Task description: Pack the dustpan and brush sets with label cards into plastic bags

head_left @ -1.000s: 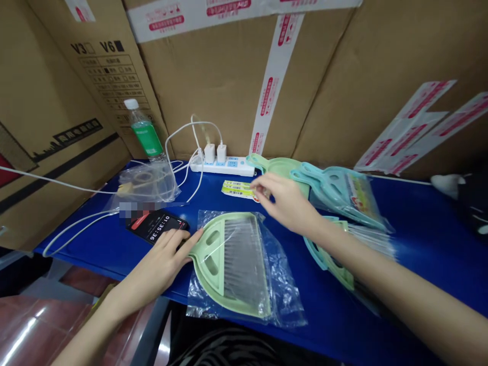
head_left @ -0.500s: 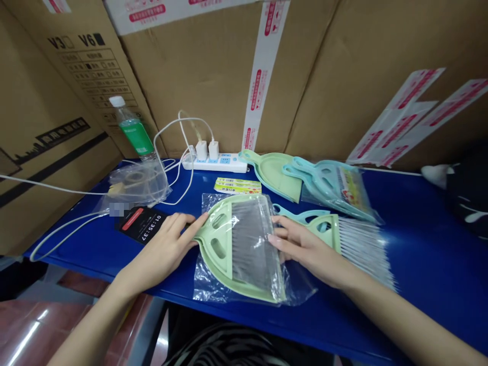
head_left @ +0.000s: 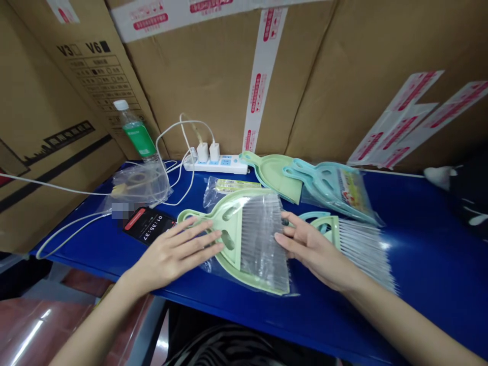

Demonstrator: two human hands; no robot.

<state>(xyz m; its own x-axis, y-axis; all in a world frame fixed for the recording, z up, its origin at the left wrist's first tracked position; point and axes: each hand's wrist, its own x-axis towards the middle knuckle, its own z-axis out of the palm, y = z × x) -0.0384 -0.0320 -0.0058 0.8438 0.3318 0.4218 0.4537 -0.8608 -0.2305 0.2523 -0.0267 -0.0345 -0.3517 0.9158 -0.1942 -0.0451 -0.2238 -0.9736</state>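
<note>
A green dustpan with a brush inside it (head_left: 244, 239) lies in a clear plastic bag on the blue table (head_left: 419, 229), tilted toward me. My left hand (head_left: 179, 251) lies flat with its fingers stretched along the handle end of the set. My right hand (head_left: 308, 246) touches the bag's right edge with fingers extended. Just right of that hand lies a loose brush with a green and teal handle (head_left: 354, 241).
A phone showing a timer (head_left: 149, 225) lies left of my left hand. Behind stand a power strip with chargers (head_left: 215, 161), a green-labelled bottle (head_left: 135, 132), a bagged cable (head_left: 139, 184), a green dustpan (head_left: 274, 173) and bagged blue dustpan sets (head_left: 335, 188). Cardboard boxes (head_left: 213, 76) wall the table.
My right hand came back from the far yellow labels to the bag's right edge. The bagged set has turned and lifted, its handle now swung left under my left fingers.
</note>
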